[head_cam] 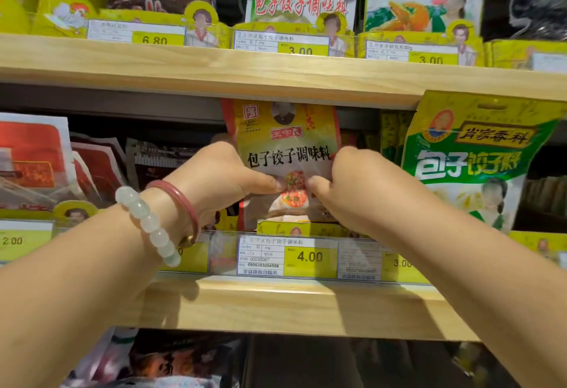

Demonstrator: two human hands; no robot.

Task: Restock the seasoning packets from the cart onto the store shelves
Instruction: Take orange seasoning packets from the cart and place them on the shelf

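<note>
Wooden store shelves (276, 305) filled the frame; at centre, left hand (221, 173) and right hand (352, 179) pinched a yellow dumpling-seasoning packet (288, 148). Best to seat it upright behind the 4.00 price tag (288, 255).

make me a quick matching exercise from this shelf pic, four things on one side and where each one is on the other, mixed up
Things:
1. yellow packet
2. green packet
3. bead bracelet
4. 4.00 price tag

Places:
A. left wrist
B. held by both hands
C. shelf edge, below the held packet
D. right of the hands, on the middle shelf

Pairs: 1-B, 2-D, 3-A, 4-C
</note>
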